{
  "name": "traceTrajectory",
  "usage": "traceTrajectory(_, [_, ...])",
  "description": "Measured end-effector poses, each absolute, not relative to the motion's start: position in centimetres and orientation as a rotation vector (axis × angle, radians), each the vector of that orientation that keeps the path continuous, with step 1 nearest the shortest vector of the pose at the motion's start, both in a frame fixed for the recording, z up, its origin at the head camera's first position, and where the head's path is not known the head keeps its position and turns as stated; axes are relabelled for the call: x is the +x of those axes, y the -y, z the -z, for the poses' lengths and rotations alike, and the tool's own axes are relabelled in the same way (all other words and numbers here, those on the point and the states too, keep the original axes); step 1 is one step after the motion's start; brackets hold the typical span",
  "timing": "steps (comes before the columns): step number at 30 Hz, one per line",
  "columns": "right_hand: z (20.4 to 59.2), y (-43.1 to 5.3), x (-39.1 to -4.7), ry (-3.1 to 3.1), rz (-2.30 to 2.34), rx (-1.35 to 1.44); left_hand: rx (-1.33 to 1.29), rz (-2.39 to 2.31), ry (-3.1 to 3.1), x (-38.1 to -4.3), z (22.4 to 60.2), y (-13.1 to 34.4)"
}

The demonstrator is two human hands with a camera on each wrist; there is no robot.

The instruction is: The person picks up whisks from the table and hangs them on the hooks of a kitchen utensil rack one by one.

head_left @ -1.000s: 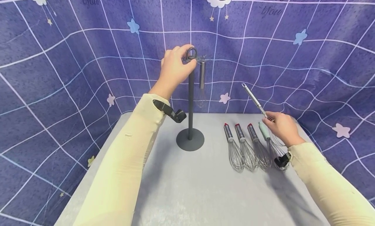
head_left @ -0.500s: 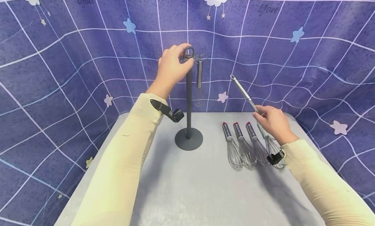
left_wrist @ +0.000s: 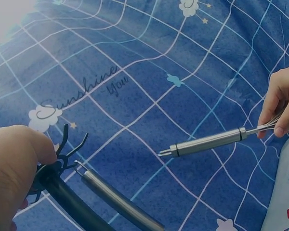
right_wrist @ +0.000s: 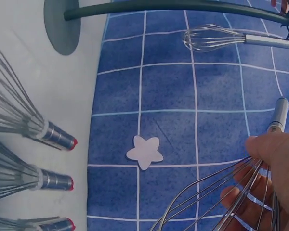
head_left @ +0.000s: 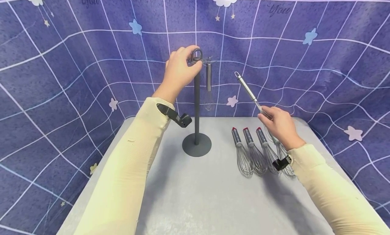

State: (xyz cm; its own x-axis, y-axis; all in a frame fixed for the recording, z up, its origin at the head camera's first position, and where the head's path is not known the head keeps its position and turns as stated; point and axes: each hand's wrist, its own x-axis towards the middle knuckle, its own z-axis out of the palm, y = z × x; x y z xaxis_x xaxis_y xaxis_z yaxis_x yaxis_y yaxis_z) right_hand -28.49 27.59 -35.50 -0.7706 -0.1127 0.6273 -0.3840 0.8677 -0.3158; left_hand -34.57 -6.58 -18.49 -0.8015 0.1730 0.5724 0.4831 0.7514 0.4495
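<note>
My left hand (head_left: 182,69) grips the top of a dark utensil stand (head_left: 196,103), thumb and fingers around the hooks just under its ring. From one hook hangs a small whisk (head_left: 209,76) with a steel handle, wires down. My right hand (head_left: 279,124) pinches a second steel whisk (head_left: 247,87) by its wires, above the table's right side. That whisk's handle tilts up and left, its end loop toward the stand. In the left wrist view the held whisk's handle (left_wrist: 209,143) points at the hooks (left_wrist: 66,156), a gap between them.
Several whisks lie in a row at the right of the grey table (head_left: 195,191): three red-tipped ones, such as the leftmost whisk (head_left: 243,153), and a pale green-handled whisk (head_left: 281,150) partly under my right hand. A blue patterned curtain (head_left: 100,42) surrounds the table's back and sides.
My right hand has carried its whisk left and slightly up, away from over the green-handled whisk and closer to the stand. My left hand has stayed on the stand's top.
</note>
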Motion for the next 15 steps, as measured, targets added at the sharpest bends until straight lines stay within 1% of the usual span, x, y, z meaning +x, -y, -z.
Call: traceTrajectory(15, [34.7, -25.5, -28.6, 2.337, -0.724, 0.343, -0.512, 0.815, 2.428, -34.6, 18.5, 6.7])
